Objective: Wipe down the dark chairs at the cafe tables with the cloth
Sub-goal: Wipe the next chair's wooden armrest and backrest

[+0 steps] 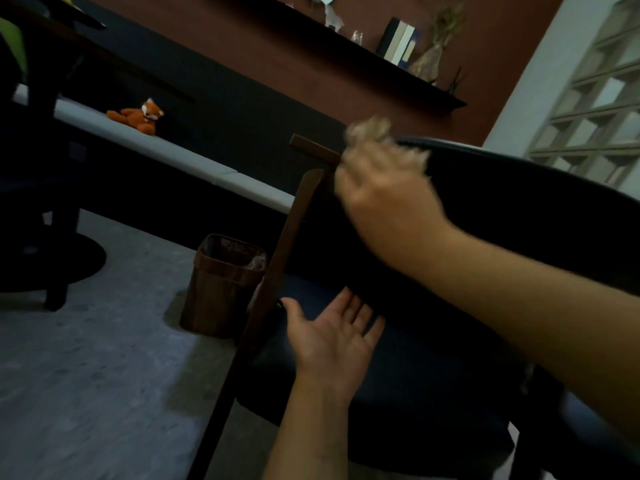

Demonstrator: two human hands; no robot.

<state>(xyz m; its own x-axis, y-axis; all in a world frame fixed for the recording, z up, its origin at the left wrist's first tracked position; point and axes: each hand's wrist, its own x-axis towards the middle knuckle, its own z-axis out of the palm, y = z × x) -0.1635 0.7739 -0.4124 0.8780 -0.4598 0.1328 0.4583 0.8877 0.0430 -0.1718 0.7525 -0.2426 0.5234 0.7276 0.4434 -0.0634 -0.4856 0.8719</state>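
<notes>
The dark chair point(502, 209) fills the near side, its curved backrest tilted across, the seat below. The right hand point(384, 192) is up at the backrest's top edge, fingers point(401, 159) bunched round the pale cloth point(372, 131), blurred. The left hand point(332, 336) hangs palm up over the seat's front corner, fingers wide. A brown bin point(221, 285) stands on the floor beside the chair's wooden leg point(277, 271).

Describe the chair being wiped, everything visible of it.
The chair has a dark curved backrest with a slight sheen, a dark blue padded seat and a brown wooden frame post and rail at its left side. It looks tilted only because the camera is tilted. The right hand presses a blurred light cloth on the backrest's top edge; the open left hand hovers over the seat.
</notes>
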